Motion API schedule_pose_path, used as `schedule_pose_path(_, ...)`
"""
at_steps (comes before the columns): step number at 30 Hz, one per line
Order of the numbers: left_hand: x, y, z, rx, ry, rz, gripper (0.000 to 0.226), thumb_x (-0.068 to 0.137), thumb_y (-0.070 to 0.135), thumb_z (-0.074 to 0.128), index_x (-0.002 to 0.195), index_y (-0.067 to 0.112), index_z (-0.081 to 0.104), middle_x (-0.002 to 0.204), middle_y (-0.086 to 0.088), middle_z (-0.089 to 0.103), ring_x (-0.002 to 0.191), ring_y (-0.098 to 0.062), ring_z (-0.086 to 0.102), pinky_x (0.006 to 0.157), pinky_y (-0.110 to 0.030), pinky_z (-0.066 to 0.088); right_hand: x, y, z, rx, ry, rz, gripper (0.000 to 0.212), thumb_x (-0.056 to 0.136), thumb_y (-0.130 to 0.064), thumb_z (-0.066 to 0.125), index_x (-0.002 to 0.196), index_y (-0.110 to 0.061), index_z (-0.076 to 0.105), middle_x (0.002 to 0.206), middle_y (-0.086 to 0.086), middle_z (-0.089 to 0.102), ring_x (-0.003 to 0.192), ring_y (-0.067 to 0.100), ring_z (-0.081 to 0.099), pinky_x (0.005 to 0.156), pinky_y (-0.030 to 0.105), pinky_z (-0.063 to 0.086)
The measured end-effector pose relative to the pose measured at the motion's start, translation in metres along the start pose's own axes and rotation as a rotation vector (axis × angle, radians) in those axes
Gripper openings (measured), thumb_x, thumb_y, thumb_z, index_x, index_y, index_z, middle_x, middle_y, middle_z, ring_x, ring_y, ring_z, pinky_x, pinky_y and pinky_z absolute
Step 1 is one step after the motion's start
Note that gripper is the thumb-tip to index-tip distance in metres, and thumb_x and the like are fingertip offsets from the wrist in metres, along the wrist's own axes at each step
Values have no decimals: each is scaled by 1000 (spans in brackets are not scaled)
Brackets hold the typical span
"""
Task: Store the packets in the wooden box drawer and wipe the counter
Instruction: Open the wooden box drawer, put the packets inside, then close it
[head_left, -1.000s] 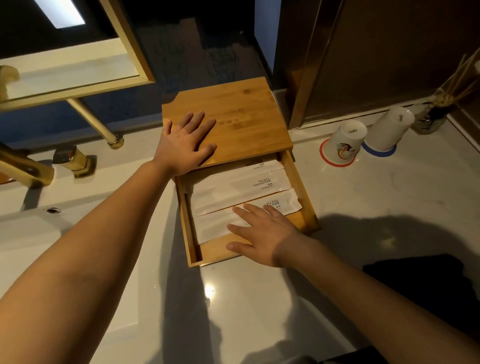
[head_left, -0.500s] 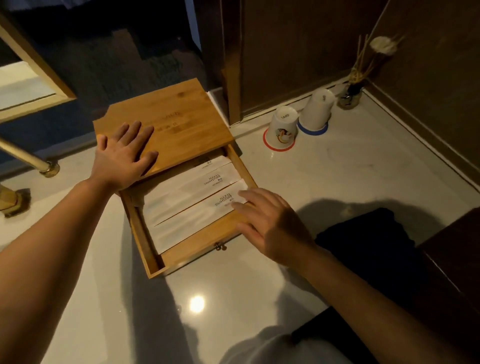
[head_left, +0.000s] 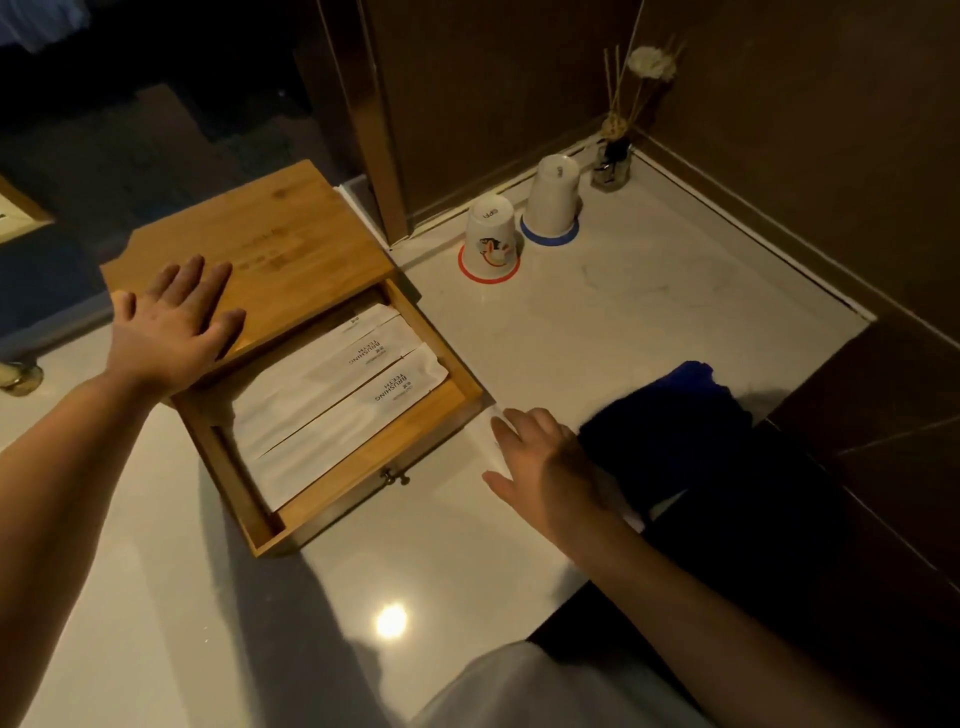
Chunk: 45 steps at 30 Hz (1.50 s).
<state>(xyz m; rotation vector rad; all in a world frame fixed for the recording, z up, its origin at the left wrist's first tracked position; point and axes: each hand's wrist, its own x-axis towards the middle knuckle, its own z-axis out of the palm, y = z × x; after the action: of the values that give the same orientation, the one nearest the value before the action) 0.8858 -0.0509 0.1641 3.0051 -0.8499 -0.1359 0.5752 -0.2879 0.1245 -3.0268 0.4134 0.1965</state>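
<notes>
A wooden box (head_left: 291, 244) stands on the white counter (head_left: 649, 312) with its drawer (head_left: 374, 462) pulled out toward me. White packets (head_left: 332, 395) printed "BRUSHING TEETH" lie side by side inside the drawer. My left hand (head_left: 171, 327) rests flat on the box's lid, fingers spread. My right hand (head_left: 545, 462) hovers open over the counter just right of the drawer's front corner, holding nothing. A dark blue cloth (head_left: 670, 421) lies folded on the counter immediately right of that hand.
Two upturned white cups (head_left: 491, 236) (head_left: 551, 195) stand on red and blue coasters at the back. A reed diffuser (head_left: 613, 156) sits in the far corner against dark walls. A gold tap base (head_left: 18, 376) shows at the left edge.
My right hand has left the packets in the drawer and moved right, down onto the counter beside the blue cloth. The view has swung right. My left hand stays on the lid.
</notes>
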Motion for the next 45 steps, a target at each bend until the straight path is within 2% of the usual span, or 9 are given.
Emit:
schedule_pose_path(6,0,-1,2,1,-10,-6,69,85,69,11,147,39,3,160,1,4,146,-25,5,114,-54,4,10,-6,-11,-113,-141,-30,46,88,-17,53,130,-6,38,125,15,46,111,27,45,93,33,42)
schedule_pose_path(18,2,-2,3,2,-4,-19,71,84,71,9,147,39,3,160,2,4,147,-25,4,114,-55,5,20,4,-15,-92,-83,113,45,84,-13,63,125,-19,44,119,8,50,107,22,49,79,27,46)
schedule_pose_path(20,2,-1,2,4,-2,-19,72,83,71,8,147,39,3,160,2,4,147,-25,4,114,-54,5,22,8,-13,-133,-13,132,40,81,-15,67,118,-20,53,111,6,57,99,20,54,72,25,46)
schedule_pose_path(23,1,0,1,0,-8,-14,73,82,71,7,148,38,3,160,2,4,147,-24,4,114,-54,4,27,18,-4,-173,233,120,21,59,-18,84,75,-22,71,65,0,64,57,15,57,44,20,35)
schedule_pose_path(25,0,2,-1,-12,-11,-14,73,83,70,9,148,37,5,160,2,4,147,-24,4,114,-54,4,33,32,4,-143,406,106,12,70,-10,74,64,-19,69,56,1,60,49,17,52,43,20,29)
schedule_pose_path(28,-1,3,-1,-14,-4,-21,74,82,69,9,148,37,6,160,2,5,147,-24,4,114,-54,4,43,54,10,-101,567,137,21,80,-4,61,66,-17,67,59,2,60,52,20,52,41,24,35)
schedule_pose_path(36,0,2,-1,-10,1,-22,73,82,70,8,148,38,5,160,2,5,147,-24,4,114,-54,4,64,56,-18,315,628,397,11,85,-14,62,88,-10,71,75,9,70,64,25,65,54,28,54)
schedule_pose_path(41,0,1,1,-24,15,-17,72,82,69,9,148,38,5,160,2,6,147,-24,4,114,-55,4,61,29,-34,292,915,-131,18,88,-16,61,87,-3,73,77,11,74,68,19,70,61,26,59)
schedule_pose_path(45,-1,1,0,-26,21,-16,70,85,67,12,148,38,7,160,2,6,147,-24,5,115,-55,4,63,-3,-47,378,896,-357,33,91,-27,53,86,-2,73,81,13,74,78,21,70,66,25,59)
